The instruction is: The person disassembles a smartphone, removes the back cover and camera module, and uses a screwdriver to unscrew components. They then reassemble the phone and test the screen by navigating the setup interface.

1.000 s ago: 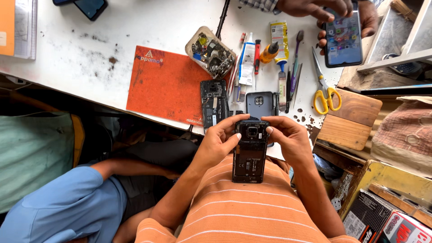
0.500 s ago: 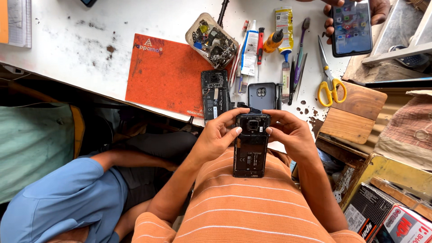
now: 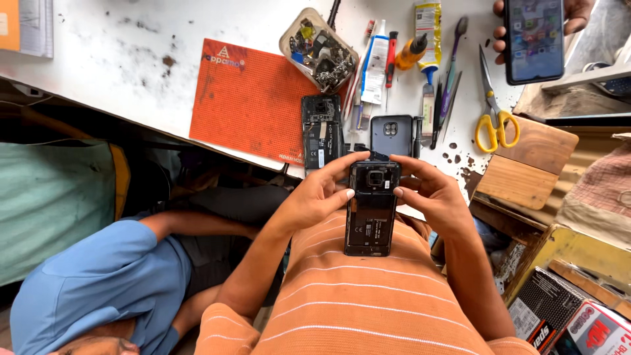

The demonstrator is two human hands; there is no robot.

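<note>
My left hand (image 3: 315, 200) and my right hand (image 3: 430, 197) together hold an opened black phone (image 3: 370, 217) above my orange striped shirt. Its back is off, so the inner plate and camera module show. Both hands grip the camera end, with fingertips on its top edge and thumbs on its sides. Just beyond the phone, a dark grey back cover (image 3: 391, 133) lies on the white bench. Another stripped phone body (image 3: 321, 131) rests at the edge of an orange work mat (image 3: 253, 98).
A tray of small parts (image 3: 319, 49), glue tubes, a red screwdriver, a toothbrush and yellow scissors (image 3: 496, 123) lie on the bench. Another person's hand holds a lit phone (image 3: 534, 38) at top right. Someone in a blue shirt (image 3: 98, 276) sits at left. Wooden blocks (image 3: 529, 164) and boxes are at right.
Both hands keep hold of the opened phone, and the fingers have shifted slightly at its camera end. The view has tilted, so the bench items sit lower in frame.
</note>
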